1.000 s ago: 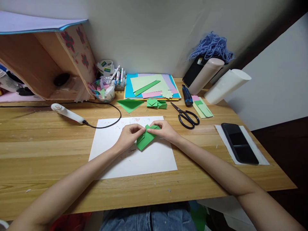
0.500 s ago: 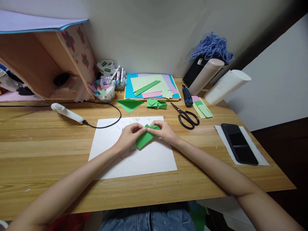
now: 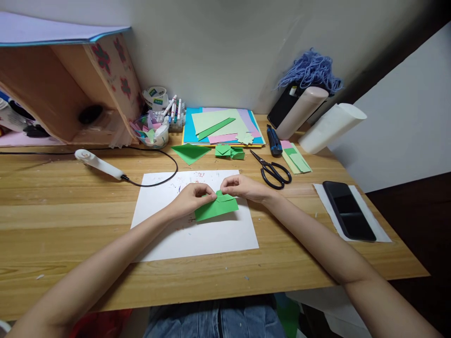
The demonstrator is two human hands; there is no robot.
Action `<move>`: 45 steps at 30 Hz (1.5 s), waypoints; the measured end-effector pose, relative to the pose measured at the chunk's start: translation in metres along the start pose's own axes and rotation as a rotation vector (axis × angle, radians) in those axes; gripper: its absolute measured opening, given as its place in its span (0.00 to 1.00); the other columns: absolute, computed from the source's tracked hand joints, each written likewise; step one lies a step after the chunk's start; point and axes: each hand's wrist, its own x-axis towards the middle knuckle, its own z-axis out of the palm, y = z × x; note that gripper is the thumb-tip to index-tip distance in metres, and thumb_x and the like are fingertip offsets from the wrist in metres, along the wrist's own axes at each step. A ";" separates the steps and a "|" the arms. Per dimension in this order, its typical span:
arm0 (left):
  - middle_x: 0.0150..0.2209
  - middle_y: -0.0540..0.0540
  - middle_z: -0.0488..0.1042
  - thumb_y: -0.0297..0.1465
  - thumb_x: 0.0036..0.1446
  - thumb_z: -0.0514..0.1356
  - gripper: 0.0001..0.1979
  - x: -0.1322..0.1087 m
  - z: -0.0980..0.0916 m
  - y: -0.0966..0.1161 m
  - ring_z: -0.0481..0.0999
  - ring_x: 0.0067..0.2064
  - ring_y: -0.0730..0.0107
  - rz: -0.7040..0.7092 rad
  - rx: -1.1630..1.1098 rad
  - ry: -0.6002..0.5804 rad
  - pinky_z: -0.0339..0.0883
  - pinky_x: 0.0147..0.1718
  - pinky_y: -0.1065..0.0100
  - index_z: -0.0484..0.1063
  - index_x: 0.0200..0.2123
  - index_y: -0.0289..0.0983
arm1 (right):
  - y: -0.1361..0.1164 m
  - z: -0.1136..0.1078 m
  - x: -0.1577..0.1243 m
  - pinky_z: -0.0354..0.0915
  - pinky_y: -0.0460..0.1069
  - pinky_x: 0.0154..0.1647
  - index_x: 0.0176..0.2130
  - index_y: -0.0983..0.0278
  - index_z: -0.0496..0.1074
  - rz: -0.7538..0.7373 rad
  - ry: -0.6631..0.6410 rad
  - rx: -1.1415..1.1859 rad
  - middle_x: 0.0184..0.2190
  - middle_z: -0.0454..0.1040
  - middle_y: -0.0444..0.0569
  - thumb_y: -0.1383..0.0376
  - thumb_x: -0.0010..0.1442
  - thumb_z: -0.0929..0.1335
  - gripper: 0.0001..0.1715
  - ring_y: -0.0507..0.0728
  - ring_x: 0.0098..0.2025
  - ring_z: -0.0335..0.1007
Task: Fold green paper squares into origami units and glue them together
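Observation:
A folded piece of green paper (image 3: 215,211) is between my two hands, over a marked white sheet (image 3: 165,241). My left hand (image 3: 193,198) pinches its upper left edge between thumb and fingers. At the paper's top, my right hand (image 3: 243,186) has its thumb and fingertips closed on a small raised flap. Beyond my hands lie a green paper triangle (image 3: 190,152) and small folded green pieces (image 3: 229,151). Black-handled scissors (image 3: 273,173) rest to the right of the white sheet.
A stack of coloured paper (image 3: 190,134) lies by the wall. Right of it are a blue cutter (image 3: 274,141), paper strips (image 3: 298,159) and a phone (image 3: 348,211). On the left stand a white corded tool (image 3: 100,165), a tub of scraps (image 3: 155,136) and an open cardboard box (image 3: 121,89).
The green paper has turned so its long lower edge lies nearly level. My right hand has shifted slightly, its fingertips now at the top flap; my left hand keeps its pinch.

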 end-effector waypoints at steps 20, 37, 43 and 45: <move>0.30 0.48 0.73 0.39 0.48 0.60 0.11 0.000 -0.003 0.001 0.68 0.32 0.69 0.050 0.118 0.055 0.58 0.31 0.70 0.73 0.29 0.37 | -0.004 0.010 -0.001 0.54 0.43 0.22 0.29 0.68 0.74 0.041 -0.082 -0.078 0.20 0.68 0.42 0.58 0.43 0.73 0.15 0.47 0.22 0.59; 0.32 0.48 0.73 0.37 0.46 0.62 0.11 0.003 -0.004 -0.001 0.69 0.33 0.69 0.052 0.101 0.070 0.60 0.32 0.70 0.72 0.32 0.37 | 0.002 0.008 -0.001 0.58 0.44 0.24 0.27 0.69 0.74 0.043 -0.068 -0.012 0.19 0.70 0.44 0.59 0.44 0.73 0.15 0.48 0.22 0.63; 0.32 0.48 0.73 0.36 0.46 0.62 0.10 0.003 -0.005 -0.002 0.69 0.34 0.69 0.073 0.104 0.073 0.60 0.33 0.69 0.73 0.33 0.37 | 0.004 0.009 -0.002 0.57 0.43 0.23 0.28 0.69 0.74 -0.032 -0.061 -0.012 0.20 0.69 0.43 0.61 0.46 0.73 0.12 0.47 0.22 0.62; 0.32 0.48 0.73 0.36 0.46 0.62 0.10 0.003 -0.005 -0.001 0.70 0.34 0.68 0.080 0.096 0.079 0.61 0.34 0.68 0.73 0.32 0.37 | 0.007 0.010 -0.001 0.56 0.42 0.22 0.29 0.69 0.74 -0.062 -0.039 -0.001 0.20 0.70 0.43 0.62 0.47 0.73 0.11 0.46 0.22 0.62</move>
